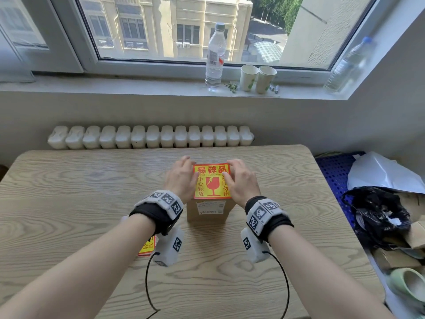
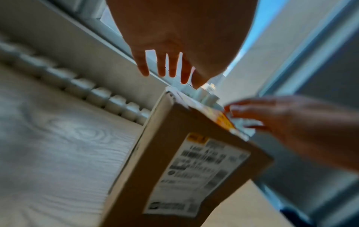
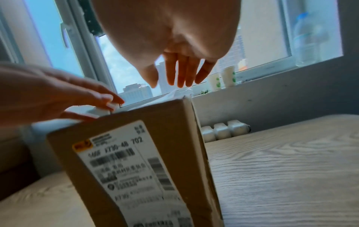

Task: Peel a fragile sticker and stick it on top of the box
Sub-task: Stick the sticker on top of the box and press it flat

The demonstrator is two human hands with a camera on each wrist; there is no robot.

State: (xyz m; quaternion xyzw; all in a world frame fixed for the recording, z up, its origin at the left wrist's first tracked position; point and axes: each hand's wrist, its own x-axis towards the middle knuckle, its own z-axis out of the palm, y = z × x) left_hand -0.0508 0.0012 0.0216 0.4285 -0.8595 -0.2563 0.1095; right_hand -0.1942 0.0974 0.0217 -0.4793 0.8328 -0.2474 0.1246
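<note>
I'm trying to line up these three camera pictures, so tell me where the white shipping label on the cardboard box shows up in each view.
Head: the shipping label sits on the box's near side, centre of the picture, just below the fragile sticker.
Left wrist: the label is lower centre-right, tilted and blurred.
Right wrist: the label is lower centre-left, on the face turned to the camera.
Shared landmark: the white radiator behind the table.
</note>
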